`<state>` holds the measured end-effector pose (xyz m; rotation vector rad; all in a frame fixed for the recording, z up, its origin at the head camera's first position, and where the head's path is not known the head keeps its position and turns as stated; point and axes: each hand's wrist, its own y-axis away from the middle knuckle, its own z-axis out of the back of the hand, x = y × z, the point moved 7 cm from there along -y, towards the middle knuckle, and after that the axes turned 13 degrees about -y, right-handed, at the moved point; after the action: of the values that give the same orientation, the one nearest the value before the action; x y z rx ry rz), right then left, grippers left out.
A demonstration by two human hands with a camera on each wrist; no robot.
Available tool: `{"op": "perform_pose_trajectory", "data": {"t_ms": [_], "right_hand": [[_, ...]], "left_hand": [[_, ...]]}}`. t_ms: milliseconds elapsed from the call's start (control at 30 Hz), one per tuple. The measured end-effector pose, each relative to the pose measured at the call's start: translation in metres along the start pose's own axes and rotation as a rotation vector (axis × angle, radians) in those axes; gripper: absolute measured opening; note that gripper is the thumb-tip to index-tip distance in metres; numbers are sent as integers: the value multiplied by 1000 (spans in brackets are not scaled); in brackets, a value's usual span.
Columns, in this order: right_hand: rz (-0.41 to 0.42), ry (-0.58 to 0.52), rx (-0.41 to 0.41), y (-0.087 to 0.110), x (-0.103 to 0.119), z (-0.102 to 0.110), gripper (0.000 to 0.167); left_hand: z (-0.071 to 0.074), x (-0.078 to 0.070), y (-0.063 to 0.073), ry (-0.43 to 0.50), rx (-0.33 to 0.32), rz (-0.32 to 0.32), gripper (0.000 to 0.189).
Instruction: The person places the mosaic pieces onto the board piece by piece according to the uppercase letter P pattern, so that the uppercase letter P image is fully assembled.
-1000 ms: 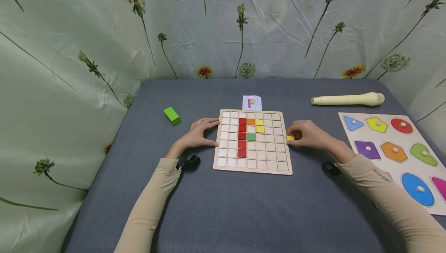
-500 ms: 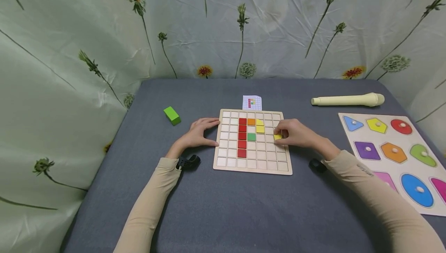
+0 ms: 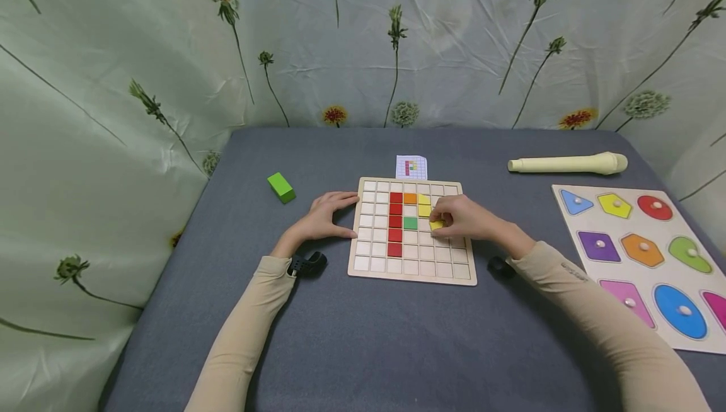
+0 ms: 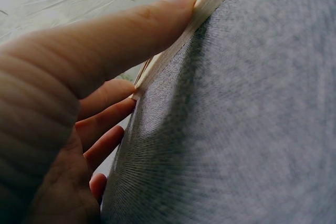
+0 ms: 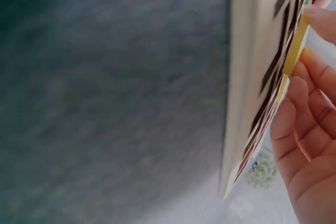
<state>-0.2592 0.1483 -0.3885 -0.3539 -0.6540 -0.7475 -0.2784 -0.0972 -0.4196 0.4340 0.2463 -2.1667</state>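
A wooden grid board (image 3: 411, 278) lies on the table, with square cells. In it sit a column of red tiles (image 3: 395, 222), an orange tile (image 3: 409, 198), yellow tiles (image 3: 424, 210) and a green tile (image 3: 411, 223). My left hand (image 3: 320, 218) rests against the board's left edge, thumb and fingertips touching it; in the left wrist view the fingers are fairly straight. My right hand (image 3: 471, 218) pinches a yellow tile (image 5: 296, 48) between thumb and fingers, over the cells right of the green tile. Those fingers partly hide the tile in the head view.
A small printed pattern card (image 3: 411, 167) lies behind the board. To the left is a green block (image 3: 281, 188). A cream microphone-shaped object (image 3: 567, 164) and a knobbed shape puzzle (image 3: 609, 217) lie on the right. A floral curtain (image 3: 340, 53) hangs behind the table.
My right hand has carried the yellow tile leftward, from beside the board's right edge to over the cells near the green tile. The left hand has stayed at the left edge.
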Motion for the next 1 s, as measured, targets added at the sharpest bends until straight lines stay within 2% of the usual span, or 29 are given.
{"op": "perform_pose_trajectory", "data": {"t_ms": [267, 600, 767, 1000], "right_hand": [[0, 35, 28, -7, 7, -5, 16], [25, 85, 3, -13, 13, -4, 17], [11, 83, 6, -11, 13, -2, 20], [0, 67, 24, -7, 9, -1, 13]], "left_hand": [[-2, -1, -2, -15, 0, -3, 80], [-3, 0, -4, -12, 1, 1, 80], [-4, -1, -4, -9, 5, -3, 80], [-4, 0, -3, -4, 7, 1, 80]]}}
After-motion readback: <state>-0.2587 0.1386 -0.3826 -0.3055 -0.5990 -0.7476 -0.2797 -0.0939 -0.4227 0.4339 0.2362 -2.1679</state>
